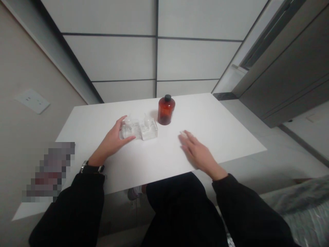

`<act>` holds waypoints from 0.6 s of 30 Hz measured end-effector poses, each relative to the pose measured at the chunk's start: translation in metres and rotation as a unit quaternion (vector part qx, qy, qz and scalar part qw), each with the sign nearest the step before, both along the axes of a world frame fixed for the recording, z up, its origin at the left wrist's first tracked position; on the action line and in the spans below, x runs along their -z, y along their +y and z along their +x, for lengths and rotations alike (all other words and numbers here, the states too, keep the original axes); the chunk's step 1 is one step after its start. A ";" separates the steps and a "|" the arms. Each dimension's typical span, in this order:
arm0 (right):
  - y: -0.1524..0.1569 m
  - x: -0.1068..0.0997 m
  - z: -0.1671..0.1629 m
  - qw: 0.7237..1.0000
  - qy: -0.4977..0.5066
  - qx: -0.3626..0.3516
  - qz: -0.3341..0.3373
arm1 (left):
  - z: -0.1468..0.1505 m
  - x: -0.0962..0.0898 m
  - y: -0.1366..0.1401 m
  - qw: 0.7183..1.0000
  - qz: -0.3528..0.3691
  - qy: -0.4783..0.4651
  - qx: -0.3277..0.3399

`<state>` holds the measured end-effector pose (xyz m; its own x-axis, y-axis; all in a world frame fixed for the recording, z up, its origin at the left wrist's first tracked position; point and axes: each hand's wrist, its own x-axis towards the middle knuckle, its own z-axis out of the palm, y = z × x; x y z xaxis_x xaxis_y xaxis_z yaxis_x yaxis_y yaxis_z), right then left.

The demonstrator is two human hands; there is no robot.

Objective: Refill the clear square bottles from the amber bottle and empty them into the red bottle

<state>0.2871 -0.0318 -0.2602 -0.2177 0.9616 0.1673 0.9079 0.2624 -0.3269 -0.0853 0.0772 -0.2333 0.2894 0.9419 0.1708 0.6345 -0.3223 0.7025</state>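
Observation:
Two clear square bottles with pump-like tops stand side by side on the white table [159, 154]. My left hand [115, 137] is wrapped round the left clear bottle [131, 128], thumb on the near side and fingers on the far side. The right clear bottle [149, 131] stands close beside it, and no hand is on it. Behind them and to the right, an amber bottle [166, 110] with a black cap stands upright. My right hand [194, 147] is over the table to the right of the bottles, fingers stretched out, holding nothing.
A blurred-out rectangular item [50, 171] lies at the table's left end. White panelled doors [123, 56] rise behind the table. On the left wall is a socket plate [33, 100]. The table's near edge is just in front of my legs [180, 209].

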 end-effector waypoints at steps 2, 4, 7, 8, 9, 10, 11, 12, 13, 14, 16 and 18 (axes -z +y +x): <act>-0.017 -0.006 -0.053 0.992 0.001 -0.129 0.007 | 0.001 -0.001 -0.001 1.000 -0.001 -0.005 0.000; -0.036 -0.012 -0.101 0.969 -0.003 -0.244 0.019 | 0.002 -0.001 -0.002 1.000 -0.002 -0.011 0.001; -0.056 -0.017 -0.145 0.947 0.014 -0.320 0.032 | 0.003 -0.003 -0.003 1.000 -0.001 -0.013 -0.002; -0.057 -0.017 -0.149 0.945 0.018 -0.323 0.034 | 0.004 -0.003 -0.004 1.000 0.000 -0.011 -0.004; -0.056 -0.016 -0.147 0.947 0.019 -0.318 0.034 | 0.004 -0.004 -0.004 1.000 0.001 -0.009 -0.005; -0.052 -0.014 -0.139 0.951 0.016 -0.306 0.033 | 0.003 -0.004 -0.004 1.000 0.001 -0.006 -0.004; -0.045 -0.011 -0.126 0.957 0.012 -0.288 0.032 | 0.003 -0.004 -0.004 1.000 0.001 -0.005 -0.003; -0.036 -0.008 -0.108 0.965 0.007 -0.260 0.029 | 0.003 -0.004 -0.004 1.000 0.002 -0.004 -0.003; -0.026 -0.004 -0.086 0.975 0.002 -0.222 0.024 | 0.002 -0.004 -0.003 1.000 0.003 -0.003 -0.003; -0.015 -0.001 -0.061 0.984 -0.003 -0.176 0.021 | 0.002 -0.003 -0.003 1.000 0.003 -0.003 -0.002; 0.006 0.005 -0.009 0.998 -0.012 -0.054 0.009 | 0.001 -0.002 -0.002 1.000 0.000 -0.006 0.000; 0.024 0.010 0.035 0.998 -0.020 0.062 0.005 | 0.000 -0.001 -0.002 1.000 -0.002 -0.009 0.002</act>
<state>0.3219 -0.0082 -0.2699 -0.1041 0.9800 0.1697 0.9461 0.1502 -0.2871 -0.0849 0.0757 -0.2319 0.2905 0.9413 0.1720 0.6200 -0.3221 0.7154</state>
